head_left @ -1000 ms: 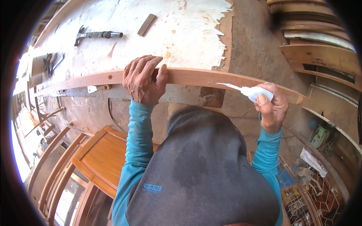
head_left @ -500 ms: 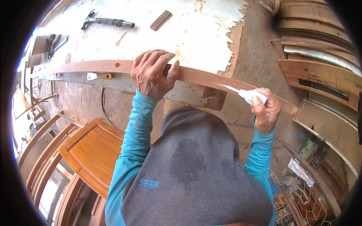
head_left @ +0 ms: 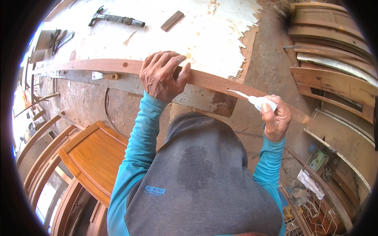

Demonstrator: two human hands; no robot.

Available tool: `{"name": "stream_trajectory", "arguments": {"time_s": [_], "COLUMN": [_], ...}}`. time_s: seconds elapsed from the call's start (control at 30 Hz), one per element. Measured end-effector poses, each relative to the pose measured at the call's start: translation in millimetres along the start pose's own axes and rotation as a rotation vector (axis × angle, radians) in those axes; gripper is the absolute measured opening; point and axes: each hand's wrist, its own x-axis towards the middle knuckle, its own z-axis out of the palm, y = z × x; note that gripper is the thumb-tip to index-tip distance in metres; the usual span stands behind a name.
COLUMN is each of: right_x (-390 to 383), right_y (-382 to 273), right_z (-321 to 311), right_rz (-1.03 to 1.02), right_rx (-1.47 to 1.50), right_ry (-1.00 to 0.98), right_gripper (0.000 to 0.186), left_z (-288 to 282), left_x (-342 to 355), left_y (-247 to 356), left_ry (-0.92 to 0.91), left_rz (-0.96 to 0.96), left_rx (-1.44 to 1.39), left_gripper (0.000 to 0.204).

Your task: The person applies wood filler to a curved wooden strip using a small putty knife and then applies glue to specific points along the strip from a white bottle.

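Note:
A long, narrow, reddish-brown wooden strip [head_left: 214, 81] runs along the front edge of the white-topped workbench [head_left: 204, 35]. My left hand [head_left: 162, 74] clamps over the strip near its middle, fingers wrapped across its top. My right hand [head_left: 277, 118] holds a small white glue bottle [head_left: 260, 102] with a long thin nozzle. The nozzle tip rests on the strip's face just to the right of my left hand. My grey top and blue sleeves fill the lower middle of the view.
A hammer [head_left: 117, 18] and a small wooden block [head_left: 172, 21] lie on the bench's far side. A panelled wooden door [head_left: 94, 157] stands at lower left among other frames. Stacked wooden frames [head_left: 334, 59] fill the right, with clutter on the floor beneath.
The nozzle has slid left along the strip toward my left hand. My left hand keeps its grip on the strip. The view has shifted slightly.

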Motion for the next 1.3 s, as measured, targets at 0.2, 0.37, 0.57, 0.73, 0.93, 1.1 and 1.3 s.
{"name": "stream_trajectory", "arguments": {"time_s": [0.2, 0.37, 0.57, 0.73, 0.93, 1.1, 1.3], "right_x": [-1, 0, -1, -4, -24, -64, -94], "right_y": [2, 4, 2, 3, -3, 19, 19], "right_z": [1, 2, 2, 5, 22, 50, 63], "right_rz": [-0.014, -0.029, -0.010, -0.029, -0.162, -0.034, 0.190], "right_rx": [0.002, -0.009, -0.001, 0.064, 0.164, 0.247, 0.346], "right_ry": [0.012, 0.008, 0.001, 0.069, -0.021, 0.057, 0.211], "right_gripper": [0.022, 0.021, 0.019, 0.016, 0.014, 0.018, 0.020], "left_z": [1, 1, -1, 1, 0, 2, 2], "left_x": [0, 0, -2, 2, -3, 1, 0], "left_y": [-1, -1, -1, 0, -1, -2, -3], "left_ry": [0.000, 0.005, 0.003, -0.001, -0.023, -0.050, -0.087], "left_rz": [0.003, -0.001, -0.007, 0.016, 0.017, 0.072, 0.092], "left_rx": [0.008, 0.005, 0.013, 0.008, 0.051, 0.082, 0.068], "left_gripper": [0.019, 0.019, 0.019, 0.018, 0.018, 0.024, 0.029]}}
